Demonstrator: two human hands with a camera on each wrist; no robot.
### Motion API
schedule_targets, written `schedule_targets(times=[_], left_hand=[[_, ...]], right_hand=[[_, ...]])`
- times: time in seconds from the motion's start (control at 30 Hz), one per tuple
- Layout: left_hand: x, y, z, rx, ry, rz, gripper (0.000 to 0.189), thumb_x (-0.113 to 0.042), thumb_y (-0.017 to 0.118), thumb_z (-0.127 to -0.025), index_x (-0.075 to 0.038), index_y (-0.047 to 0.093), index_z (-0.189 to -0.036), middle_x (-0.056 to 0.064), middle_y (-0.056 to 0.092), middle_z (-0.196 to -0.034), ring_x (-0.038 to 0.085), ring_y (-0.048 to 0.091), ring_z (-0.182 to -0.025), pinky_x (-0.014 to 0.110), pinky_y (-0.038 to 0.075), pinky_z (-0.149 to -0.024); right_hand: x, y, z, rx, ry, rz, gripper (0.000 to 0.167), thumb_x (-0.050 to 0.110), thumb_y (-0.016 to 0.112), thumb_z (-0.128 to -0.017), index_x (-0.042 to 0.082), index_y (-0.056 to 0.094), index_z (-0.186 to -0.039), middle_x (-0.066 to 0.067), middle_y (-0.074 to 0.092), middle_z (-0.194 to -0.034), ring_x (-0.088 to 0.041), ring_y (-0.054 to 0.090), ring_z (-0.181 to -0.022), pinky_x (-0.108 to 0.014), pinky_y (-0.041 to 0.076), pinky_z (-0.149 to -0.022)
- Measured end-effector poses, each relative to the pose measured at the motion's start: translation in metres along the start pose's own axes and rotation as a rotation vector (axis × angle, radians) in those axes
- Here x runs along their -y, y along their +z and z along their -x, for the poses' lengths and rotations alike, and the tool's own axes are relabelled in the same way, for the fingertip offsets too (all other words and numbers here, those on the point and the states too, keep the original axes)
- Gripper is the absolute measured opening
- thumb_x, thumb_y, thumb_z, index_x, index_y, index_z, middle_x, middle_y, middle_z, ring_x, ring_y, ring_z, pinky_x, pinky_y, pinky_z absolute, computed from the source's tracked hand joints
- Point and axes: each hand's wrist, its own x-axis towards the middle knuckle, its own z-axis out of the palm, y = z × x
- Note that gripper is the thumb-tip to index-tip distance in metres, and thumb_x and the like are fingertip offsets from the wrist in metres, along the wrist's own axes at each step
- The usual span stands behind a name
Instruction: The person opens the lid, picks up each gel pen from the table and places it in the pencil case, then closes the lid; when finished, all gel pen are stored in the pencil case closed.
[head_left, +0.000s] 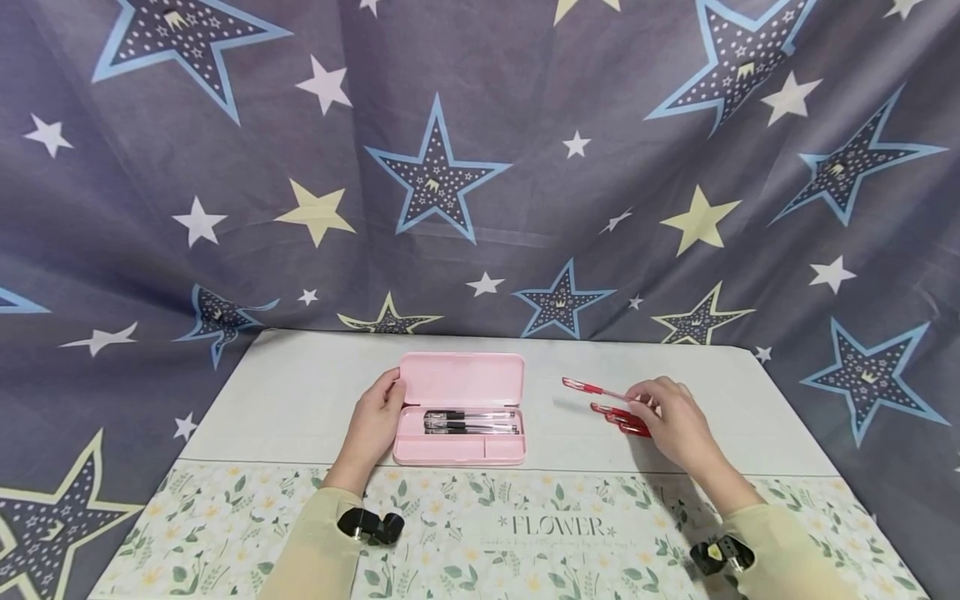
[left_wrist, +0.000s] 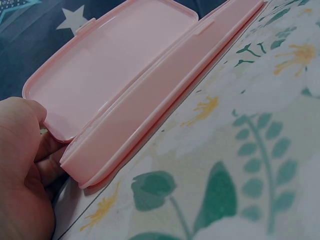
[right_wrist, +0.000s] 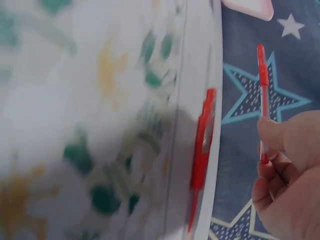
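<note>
A pink pencil case (head_left: 461,451) lies open on the table, its lid (left_wrist: 110,65) raised at the back. Several black-and-clear pens (head_left: 471,422) lie in its rear compartment. My left hand (head_left: 375,421) grips the left side of the case, the thumb at the lid's corner and fingers partly hidden behind it. Off to the right, my right hand (head_left: 675,421) pinches a red pen (right_wrist: 263,85) by one end and holds it raised off the table. Several other red pens (head_left: 617,417) lie beneath that hand, partly covered by it.
A white table (head_left: 315,392) carries a floral mat (head_left: 450,533) along its near side. Behind it hangs a dark star-patterned cloth (head_left: 525,208). Inside the case, a divider (head_left: 484,448) splits the front compartment.
</note>
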Motion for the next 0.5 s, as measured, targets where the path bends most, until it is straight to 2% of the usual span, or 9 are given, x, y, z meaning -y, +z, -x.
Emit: schedule_targets(times=[0.23, 0.5], left_hand=[[-0.001, 0.000, 0.001, -0.009, 0.008, 0.002, 0.044, -0.029, 0.047, -0.120, -0.009, 0.059, -0.158, 0.019, 0.068, -0.147, 0.038, 0.058, -0.145, 0.059, 0.041, -0.124], [-0.002, -0.001, 0.000, 0.011, -0.011, -0.001, 0.045, -0.029, 0.046, -0.120, -0.009, 0.057, -0.159, 0.020, 0.066, -0.150, 0.037, 0.057, -0.146, 0.058, 0.040, -0.125]], right_hand=[[0.027, 0.006, -0.004, -0.029, -0.059, -0.041, 0.010, 0.005, 0.078, -0.103, 0.011, 0.079, -0.111, -0.004, 0.067, -0.103, -0.026, 0.057, -0.097, -0.045, 0.048, -0.080], [0.057, 0.026, -0.005, -0.028, -0.131, -0.108, 0.011, 0.007, 0.080, -0.101, 0.015, 0.080, -0.108, 0.003, 0.066, -0.100, -0.019, 0.057, -0.094, -0.040, 0.049, -0.080]])
